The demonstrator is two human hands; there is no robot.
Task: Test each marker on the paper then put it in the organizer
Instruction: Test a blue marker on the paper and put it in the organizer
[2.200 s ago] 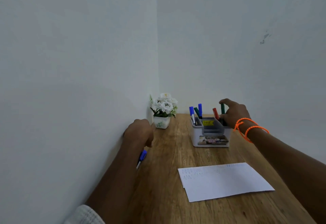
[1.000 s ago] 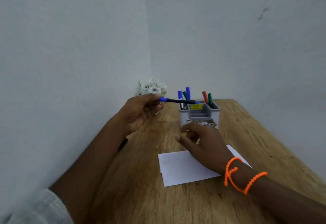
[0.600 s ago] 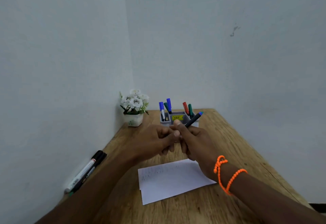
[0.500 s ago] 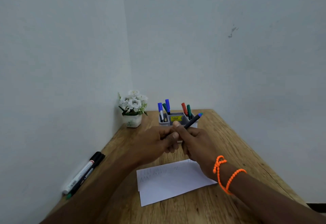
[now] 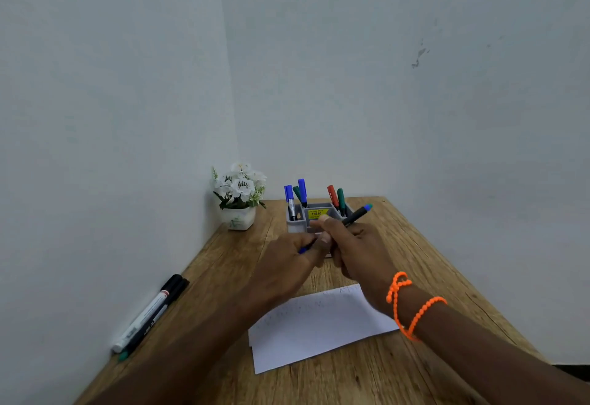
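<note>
Both hands meet above the wooden surface [image 5: 415,264], just beyond the far edge of the paper [image 5: 319,325]. Right hand [image 5: 357,251], with orange bead bands [image 5: 405,302] round its wrist, is clenched on a dark marker [image 5: 356,214] whose blue end points up and away to the right, over the near right corner of the organizer. Left hand [image 5: 287,264] is curled against it, fingers closed on something blue [image 5: 303,249] that peeks out between them; whether that is the cap or the marker's own tip I cannot tell. Nearest of all, the paper lies flat between the two forearms, faint scribbles along its far edge, its right part hidden under the right wrist. At the near left, against the wall [image 5: 95,149], lie a white-bodied marker [image 5: 143,318] with a black cap and a darker one [image 5: 153,321] touching it, side by side, well apart from the paper. Beyond the hands stands the grey organizer [image 5: 297,224] with a yellow label [image 5: 317,213]; two blue markers [image 5: 302,189] and a green one [image 5: 297,193] stand in its left compartment, a red [image 5: 332,194] and a green [image 5: 340,197] in its right. Farther left, in the corner, sits a small white pot of white flowers [image 5: 239,194], apart from the organizer.
</note>
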